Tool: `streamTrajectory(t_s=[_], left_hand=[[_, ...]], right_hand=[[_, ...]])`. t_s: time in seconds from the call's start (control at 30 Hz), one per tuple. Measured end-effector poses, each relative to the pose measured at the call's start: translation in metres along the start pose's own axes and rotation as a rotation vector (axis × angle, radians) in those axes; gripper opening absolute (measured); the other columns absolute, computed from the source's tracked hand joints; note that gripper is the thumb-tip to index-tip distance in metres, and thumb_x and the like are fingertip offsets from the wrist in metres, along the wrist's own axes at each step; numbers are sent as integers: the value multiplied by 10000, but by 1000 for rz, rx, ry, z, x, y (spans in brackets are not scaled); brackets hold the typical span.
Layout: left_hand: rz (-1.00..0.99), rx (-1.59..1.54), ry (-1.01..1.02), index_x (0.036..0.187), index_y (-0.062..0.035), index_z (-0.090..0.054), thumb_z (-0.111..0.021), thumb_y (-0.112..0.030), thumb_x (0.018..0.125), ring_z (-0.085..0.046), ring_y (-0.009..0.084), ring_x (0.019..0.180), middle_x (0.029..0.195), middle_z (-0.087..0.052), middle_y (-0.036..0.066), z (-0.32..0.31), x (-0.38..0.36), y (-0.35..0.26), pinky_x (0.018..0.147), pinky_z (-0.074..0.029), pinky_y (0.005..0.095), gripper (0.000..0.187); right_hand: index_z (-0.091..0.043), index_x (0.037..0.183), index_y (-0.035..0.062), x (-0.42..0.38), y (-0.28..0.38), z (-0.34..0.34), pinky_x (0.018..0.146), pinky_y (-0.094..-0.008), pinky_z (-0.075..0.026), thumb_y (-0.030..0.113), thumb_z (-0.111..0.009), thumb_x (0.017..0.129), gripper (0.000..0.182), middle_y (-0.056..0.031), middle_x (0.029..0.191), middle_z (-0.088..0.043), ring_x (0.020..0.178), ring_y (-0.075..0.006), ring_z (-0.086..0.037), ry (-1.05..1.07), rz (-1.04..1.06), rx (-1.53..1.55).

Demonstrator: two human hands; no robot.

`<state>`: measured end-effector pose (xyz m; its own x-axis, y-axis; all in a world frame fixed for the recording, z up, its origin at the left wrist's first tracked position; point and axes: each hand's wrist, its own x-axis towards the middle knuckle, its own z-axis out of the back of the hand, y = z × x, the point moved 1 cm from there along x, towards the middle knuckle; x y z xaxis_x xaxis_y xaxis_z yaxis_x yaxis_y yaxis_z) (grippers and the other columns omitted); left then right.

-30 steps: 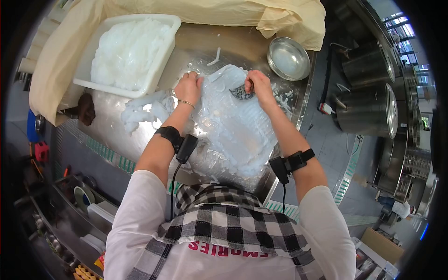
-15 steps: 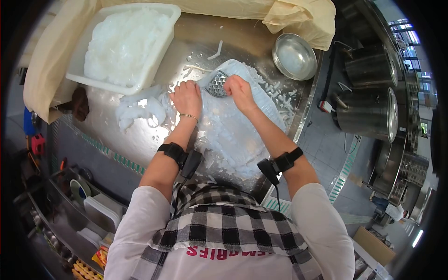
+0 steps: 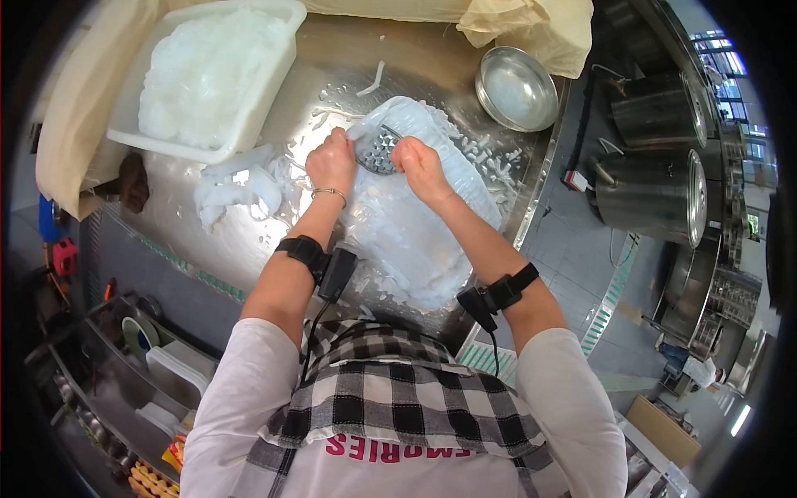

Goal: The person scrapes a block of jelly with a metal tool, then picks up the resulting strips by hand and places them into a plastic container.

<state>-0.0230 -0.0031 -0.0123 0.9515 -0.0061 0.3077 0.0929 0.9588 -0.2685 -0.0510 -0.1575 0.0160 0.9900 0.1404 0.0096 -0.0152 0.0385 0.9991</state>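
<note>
A large mound of translucent whitish jelly [image 3: 407, 236] lies on the steel table in front of me. My right hand [image 3: 422, 168] is closed on the right edge of a round metal grater [image 3: 379, 152] with rows of holes, which sits on the upper left part of the mound. At the mound's left edge, beside the grater, my left hand [image 3: 332, 163] is curled closed. What its fingers hold, if anything, is hidden. Short jelly strips [image 3: 494, 166] lie scattered along the mound's right side, and loose jelly pieces [image 3: 241, 189] rest to the left.
A white tub [image 3: 286, 62] heaped with jelly stands at the upper left, next to cream cloth [image 3: 70, 124]. Toward the table's far right corner is a metal bowl [image 3: 516, 90]. Large steel pots [image 3: 643, 195] stand beyond the right edge; a lower shelf with containers [image 3: 178, 369] is at left.
My left hand has gone from fingers laid over the jelly's edge to a closed fist. The grater in my right hand has shifted slightly left, and the whole view has shifted a little.
</note>
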Motion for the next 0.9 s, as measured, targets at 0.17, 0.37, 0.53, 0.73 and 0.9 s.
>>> streamTrajectory(t_s=[0.17, 0.37, 0.53, 0.73, 0.9], left_hand=[[1, 63, -25, 720, -104, -487, -558, -257, 742, -552, 206, 480, 570, -540, 36, -1, -3, -8, 441, -439, 314, 170], [-4, 94, -24, 722, -103, -494, -539, -275, 763, -555, 205, 479, 571, -546, 39, -1, -1, -9, 433, -440, 314, 181], [3, 90, -10, 733, -102, -499, -525, -284, 775, -560, 209, 489, 579, -552, 43, -1, -1, -10, 439, -443, 317, 189], [1, 81, -27, 736, -103, -501, -504, -288, 794, -563, 213, 498, 590, -559, 43, -2, -2, -9, 445, -445, 320, 194], [10, 76, 3, 738, -101, -501, -488, -288, 804, -567, 224, 505, 608, -575, 57, 0, -2, -10, 449, -445, 331, 198]], right_hand=[[-414, 665, 25, -20, 11, 11, 558, -228, -342, 117, -330, 842, 217, -29, 640, -428, 587, -102, -369, 52, -17, -66], [-448, 710, 5, -50, 3, 25, 581, -241, -367, 167, -383, 855, 227, -28, 640, -445, 611, -105, -400, 41, -85, -56], [-455, 720, -1, -81, 10, 37, 589, -252, -375, 152, -384, 850, 212, -43, 639, -453, 609, -123, -413, 43, -101, -117], [-469, 733, 0, -127, 14, 61, 590, -247, -373, 136, -372, 829, 192, -49, 641, -451, 609, -125, -414, -1, -114, -183], [-465, 709, 9, -169, 16, 78, 567, -239, -362, 153, -349, 830, 221, -41, 619, -428, 587, -122, -396, -72, -129, -183]])
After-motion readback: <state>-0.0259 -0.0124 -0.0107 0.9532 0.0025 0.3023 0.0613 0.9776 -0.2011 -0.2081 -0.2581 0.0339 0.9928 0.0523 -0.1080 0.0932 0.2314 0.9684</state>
